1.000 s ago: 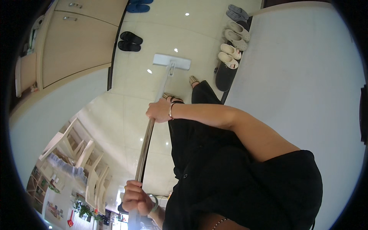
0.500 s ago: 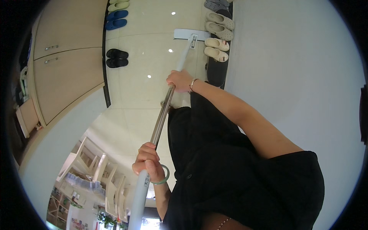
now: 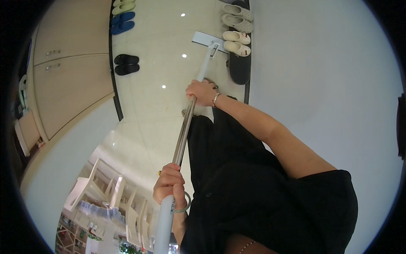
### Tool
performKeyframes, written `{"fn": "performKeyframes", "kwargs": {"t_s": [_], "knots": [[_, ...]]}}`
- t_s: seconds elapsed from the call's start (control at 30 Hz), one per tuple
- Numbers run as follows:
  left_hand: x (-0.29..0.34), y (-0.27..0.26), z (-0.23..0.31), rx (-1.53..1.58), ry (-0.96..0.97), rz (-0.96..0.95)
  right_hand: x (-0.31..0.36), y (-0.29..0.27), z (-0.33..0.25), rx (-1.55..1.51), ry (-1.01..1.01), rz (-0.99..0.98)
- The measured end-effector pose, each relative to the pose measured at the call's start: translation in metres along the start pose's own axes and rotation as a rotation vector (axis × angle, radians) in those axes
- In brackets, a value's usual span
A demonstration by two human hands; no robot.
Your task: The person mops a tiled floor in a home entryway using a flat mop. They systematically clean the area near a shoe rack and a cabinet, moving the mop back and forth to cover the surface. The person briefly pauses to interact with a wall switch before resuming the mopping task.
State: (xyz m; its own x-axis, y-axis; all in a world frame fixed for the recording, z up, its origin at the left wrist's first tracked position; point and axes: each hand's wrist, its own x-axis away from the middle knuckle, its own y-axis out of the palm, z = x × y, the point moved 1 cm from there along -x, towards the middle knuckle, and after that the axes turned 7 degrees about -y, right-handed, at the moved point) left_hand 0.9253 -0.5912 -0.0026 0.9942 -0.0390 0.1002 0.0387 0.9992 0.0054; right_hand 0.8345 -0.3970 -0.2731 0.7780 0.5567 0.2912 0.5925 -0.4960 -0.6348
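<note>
I hold a long mop with both hands. Its metal pole runs from the lower middle up to a flat white mop head lying on the glossy cream floor. My right hand, with a bracelet on the wrist, grips the pole about halfway down. My left hand, wearing a green bangle, grips the pale upper end of the handle close to my body. The mop head rests just left of two pairs of cream clogs. My black clothing fills the lower right.
A white wall stands on the right, with a dark oval board at its foot. Black slippers and blue slippers line beige cabinets on the left. White chairs sit lower left.
The mop head has slid farther out and to the right, ending beside the cream clogs. My right hand went with the pole, and the view has turned toward the wall.
</note>
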Motion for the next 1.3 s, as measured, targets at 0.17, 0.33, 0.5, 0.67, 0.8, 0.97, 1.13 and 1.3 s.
{"fn": "performKeyframes", "kwargs": {"t_s": [0.17,0.33,0.5,0.67,0.8,0.97,1.13,1.3], "knots": [[0.05,-0.062,0.014,-0.067,0.014,0.003,-0.006,0.06,-0.069,-0.109,-0.077,0.091],[0.111,-0.123,0.052,-0.13,-0.084,0.126,-0.003,0.14,-0.156,-0.129,-0.198,0.152],[0.154,-0.156,0.086,-0.26,-0.106,0.25,-0.001,0.18,-0.238,-0.219,-0.241,-0.172],[0.177,-0.144,0.071,-0.227,0.006,0.323,0.007,0.167,-0.238,-0.169,-0.276,-0.4],[0.177,-0.107,0.063,-0.15,0.068,0.305,0.031,0.15,-0.206,-0.119,-0.281,-0.429],[0.184,-0.064,0.035,-0.032,0.091,0.312,0.077,0.111,-0.16,-0.042,-0.2,-0.428],[0.192,-0.023,0.025,0.016,0.11,0.143,0.122,0.101,-0.119,0.021,-0.148,-0.391],[0.198,-0.002,0.014,0.066,0.073,0.039,0.165,0.106,-0.088,-0.018,-0.083,-0.285]]}}
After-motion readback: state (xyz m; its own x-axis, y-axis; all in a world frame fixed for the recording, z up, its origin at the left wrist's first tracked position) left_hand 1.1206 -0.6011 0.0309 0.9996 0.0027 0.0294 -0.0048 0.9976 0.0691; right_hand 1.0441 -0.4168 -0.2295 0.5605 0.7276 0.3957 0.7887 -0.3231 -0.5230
